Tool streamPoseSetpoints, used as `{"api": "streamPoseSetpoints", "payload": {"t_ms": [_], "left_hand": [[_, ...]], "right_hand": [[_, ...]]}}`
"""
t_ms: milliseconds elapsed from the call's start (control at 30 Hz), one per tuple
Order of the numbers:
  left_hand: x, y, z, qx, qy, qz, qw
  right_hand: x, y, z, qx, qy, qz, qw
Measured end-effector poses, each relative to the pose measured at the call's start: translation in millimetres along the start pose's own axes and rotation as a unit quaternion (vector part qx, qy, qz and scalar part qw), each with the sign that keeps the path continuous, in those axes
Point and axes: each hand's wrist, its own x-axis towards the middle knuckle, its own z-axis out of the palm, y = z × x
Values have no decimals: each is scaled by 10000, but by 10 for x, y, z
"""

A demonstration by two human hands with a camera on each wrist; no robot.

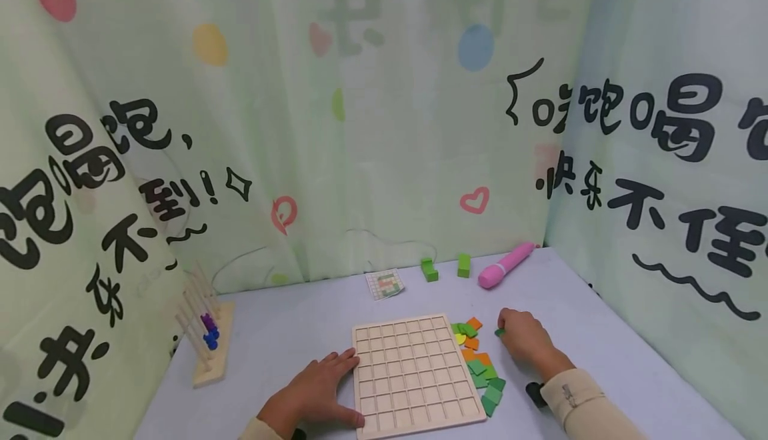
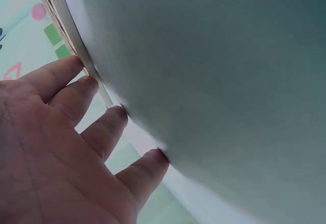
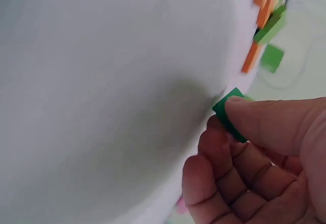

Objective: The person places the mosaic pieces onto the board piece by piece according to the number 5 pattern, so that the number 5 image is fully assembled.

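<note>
Slippage of the green tile, pinched by the right hand, is risked while the wooden grid board is steadied by the flat, open left hand.

Board sits on the counter right in front of me. My left hand lies flat on the counter, touching the board's left edge. Tile pile lies along the board's right edge. My right hand is just right of the pile, pinching one tile. Behind the board: card, then two blocks to its right, then a pen furthest right. Peg rack stands well left of the board.
</note>
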Motion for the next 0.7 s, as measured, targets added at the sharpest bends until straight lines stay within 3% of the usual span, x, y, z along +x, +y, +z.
{"api": "streamPoseSetpoints", "payload": {"t_ms": [233,500,700], "left_hand": [[28,-14,13,-194,-57,-65,9998],[52,-7,-13,-226,-160,-3,9996],[57,-38,-44,-263,-241,-47,9994]], "right_hand": [[0,-400,32,381,150,-665,9969],[-23,-965,141,1083,-298,-1604,9806],[62,-1319,282,1219,-613,-2178,9664]]}}
